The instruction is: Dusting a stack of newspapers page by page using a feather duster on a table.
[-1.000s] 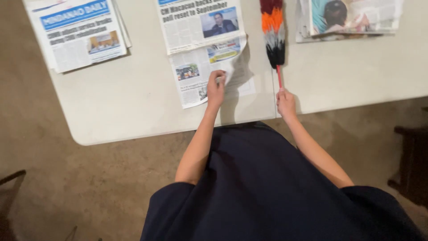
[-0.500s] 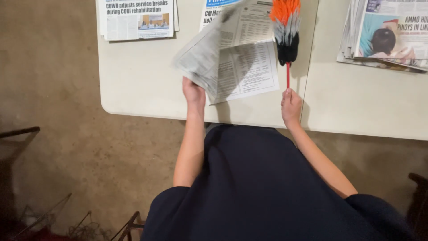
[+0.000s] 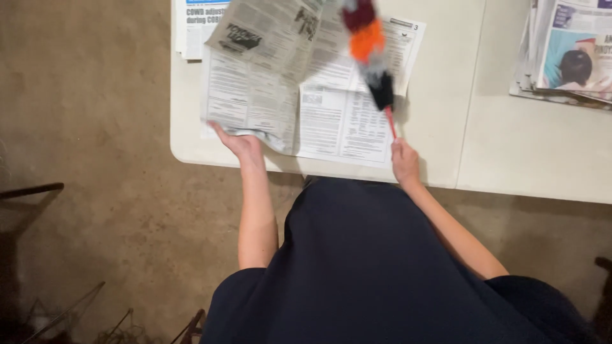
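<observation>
Right hand [image 3: 405, 160] closes on the thin red handle of a feather duster [image 3: 371, 60], its black, grey, orange and dark red plumes blurred above an opened black-and-white newspaper [image 3: 306, 95] spread near the front edge of a pale plastic counter [image 3: 446, 127]. Left hand [image 3: 239, 144], palm up with fingers spread, props the sheet's lower left corner, and the left-hand page lifts off the counter in a loose curl. Newsprint of this kind looks light, limp and easy to tear, so it would likely be best taken at a corner or along the centre fold, with support beneath. By its look the duster is light too, stiff only in its handle, which is where the grip sits. Farther back, a folded newspaper with a blue masthead [image 3: 194, 25] lies partly under the open one, and a stack of colour-printed newspapers [image 3: 567, 57] sits at the counter's far right.
</observation>
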